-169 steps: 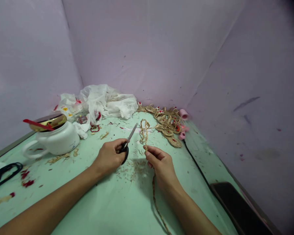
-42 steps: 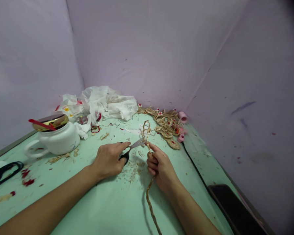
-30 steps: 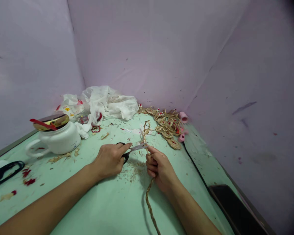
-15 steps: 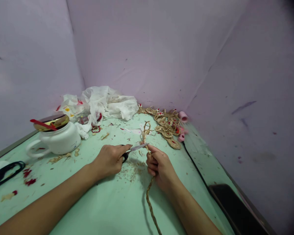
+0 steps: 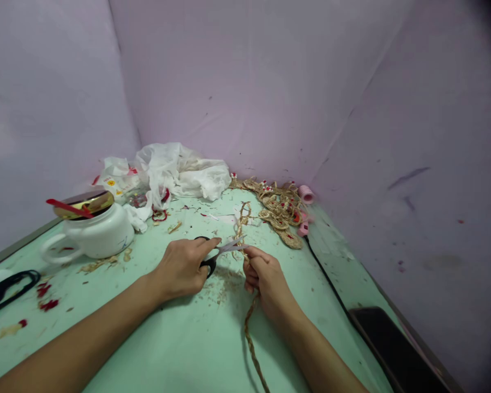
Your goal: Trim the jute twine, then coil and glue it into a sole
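My left hand (image 5: 183,267) grips black-handled scissors (image 5: 220,252), whose blades are parted and point right at a braided jute rope (image 5: 242,221). My right hand (image 5: 267,277) is closed around that rope just right of the blades. The rope's looped end rises beyond my fingers, and its long tail (image 5: 252,343) trails toward me over the green table (image 5: 180,338). Jute trimmings (image 5: 219,284) lie scattered below the scissors.
A white pot (image 5: 93,231) with a gold lid and a red stick stands at the left. Crumpled plastic bags (image 5: 175,173) lie at the back. Finished jute pieces (image 5: 280,210) and pink spools (image 5: 306,192) fill the corner. A dark phone (image 5: 393,344) and black cable (image 5: 325,270) lie right.
The scissors swung from pointing away to pointing right at the rope. Their blades closed on it, then parted again. My right hand slid slightly down the rope.
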A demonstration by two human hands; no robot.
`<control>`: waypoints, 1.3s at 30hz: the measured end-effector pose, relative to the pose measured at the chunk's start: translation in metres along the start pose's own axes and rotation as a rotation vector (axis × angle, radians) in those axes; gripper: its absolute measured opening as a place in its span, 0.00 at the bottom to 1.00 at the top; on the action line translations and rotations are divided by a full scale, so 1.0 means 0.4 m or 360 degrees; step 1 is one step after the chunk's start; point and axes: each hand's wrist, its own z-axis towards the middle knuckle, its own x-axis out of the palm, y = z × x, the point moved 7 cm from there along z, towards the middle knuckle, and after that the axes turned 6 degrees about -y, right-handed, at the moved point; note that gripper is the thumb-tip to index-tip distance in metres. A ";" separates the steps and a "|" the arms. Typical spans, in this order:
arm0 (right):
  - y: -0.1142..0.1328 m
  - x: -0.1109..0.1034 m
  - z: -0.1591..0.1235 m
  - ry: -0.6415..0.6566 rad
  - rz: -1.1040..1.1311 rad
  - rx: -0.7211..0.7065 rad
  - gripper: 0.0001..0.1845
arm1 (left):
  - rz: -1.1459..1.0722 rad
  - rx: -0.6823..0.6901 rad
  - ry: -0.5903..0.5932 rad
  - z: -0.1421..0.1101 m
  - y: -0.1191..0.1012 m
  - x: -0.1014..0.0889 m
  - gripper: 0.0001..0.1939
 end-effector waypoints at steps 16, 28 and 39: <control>-0.003 0.006 -0.001 0.0091 -0.0033 -0.0027 0.21 | -0.0083 0.0084 0.0076 -0.006 -0.001 0.009 0.28; -0.013 -0.016 0.012 -0.0088 0.0072 -0.0014 0.19 | -0.0030 0.0089 -0.0011 -0.003 -0.012 -0.002 0.30; 0.002 -0.008 0.011 -0.0059 -0.0359 -0.0355 0.17 | 0.0153 0.0147 0.0077 -0.001 -0.016 -0.008 0.32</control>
